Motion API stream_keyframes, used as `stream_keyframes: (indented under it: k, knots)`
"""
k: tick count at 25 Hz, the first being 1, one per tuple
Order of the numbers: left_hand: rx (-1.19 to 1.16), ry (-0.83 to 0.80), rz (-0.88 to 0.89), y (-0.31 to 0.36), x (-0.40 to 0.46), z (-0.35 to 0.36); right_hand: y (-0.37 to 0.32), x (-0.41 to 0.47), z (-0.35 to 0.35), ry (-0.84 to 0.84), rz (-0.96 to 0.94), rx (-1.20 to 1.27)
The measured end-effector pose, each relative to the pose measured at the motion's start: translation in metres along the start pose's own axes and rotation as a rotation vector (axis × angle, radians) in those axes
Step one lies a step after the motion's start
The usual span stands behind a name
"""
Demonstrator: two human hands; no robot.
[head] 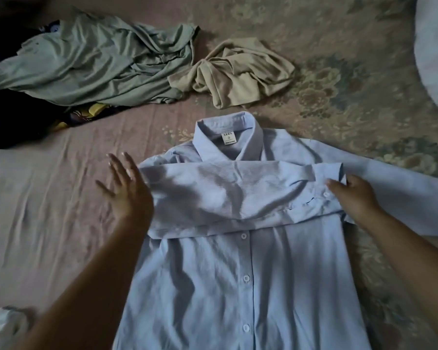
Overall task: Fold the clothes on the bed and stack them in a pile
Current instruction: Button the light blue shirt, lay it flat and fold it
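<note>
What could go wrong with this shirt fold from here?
The folded sleeve is held only at its cuff by the right hand; the left hand is open, so the sleeve may slide. The other sleeve lies spread out. Crumpled green and beige clothes lie nearby.

I logged shirt [238, 286] pale blue, white buttons. Crumpled garment [99, 64] sage green; smaller garment [238, 74] tan. Bedsheet [48, 198] dusty pink, floral print greenish-beige. Dark heap [15, 122] black, yellow patches. Pillow [435, 46] white.
</note>
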State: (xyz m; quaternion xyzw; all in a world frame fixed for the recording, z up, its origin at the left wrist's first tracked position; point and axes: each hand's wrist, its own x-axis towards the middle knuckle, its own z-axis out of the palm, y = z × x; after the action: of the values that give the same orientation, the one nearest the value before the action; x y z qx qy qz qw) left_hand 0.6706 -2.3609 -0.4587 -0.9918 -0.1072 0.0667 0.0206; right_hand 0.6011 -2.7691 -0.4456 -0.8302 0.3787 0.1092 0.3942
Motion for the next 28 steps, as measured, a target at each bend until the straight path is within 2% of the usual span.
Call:
stream_keyframes:
  k: [1,2,3,4,6,9,13,14,15,17,18,21,24,26,28]
  knots:
    - [-0.036,0.075,0.129,0.015,-0.011,0.001,0.000,0.002,0.002,0.030,-0.009,-0.042]
    - [-0.046,0.074,0.318,0.028,-0.023,0.005,0.002,0.004,0.003,0.044,-0.026,-0.064]
    - [-0.045,0.038,0.478,0.036,-0.033,0.014,0.004,0.007,0.006,0.061,-0.045,-0.089]
    - [-0.024,-0.036,0.562,0.037,-0.037,0.024,0.005,0.009,0.008,0.066,-0.063,-0.121]
    - [0.017,-0.111,0.554,0.024,-0.029,0.044,0.012,0.013,0.018,0.050,-0.083,-0.191]
    - [0.023,-0.112,0.526,0.003,-0.017,0.062,0.021,0.016,0.031,0.073,-0.068,-0.249]
    - [0.008,-0.157,0.525,0.004,-0.019,0.054,0.020,0.009,0.032,0.108,-0.081,-0.136]
    - [0.007,-0.154,0.515,0.004,-0.018,0.054,0.018,0.007,0.031,0.111,-0.086,-0.205]
    - [0.013,-0.142,0.512,0.004,-0.016,0.055,0.018,0.007,0.029,0.173,-0.132,-0.381]
    - [0.069,-0.126,0.503,0.007,-0.016,0.050,0.024,0.007,0.027,0.386,-0.329,-0.714]
    - [0.096,-0.090,0.503,0.012,-0.020,0.043,0.025,0.004,0.028,0.402,-0.459,-0.772]
    - [0.013,0.087,0.632,0.065,-0.054,0.024,0.051,-0.009,0.042,0.186,-0.853,-0.802]
    - [-0.046,-0.003,0.883,0.158,-0.090,0.034,0.061,-0.006,0.051,0.049,-0.851,-0.816]
    - [0.045,-0.065,0.881,0.198,-0.099,0.050,0.058,-0.004,0.048,-0.032,-0.861,-0.706]
    - [0.076,-0.080,0.812,0.205,-0.100,0.061,0.061,-0.005,0.025,-0.064,-0.789,-0.418]
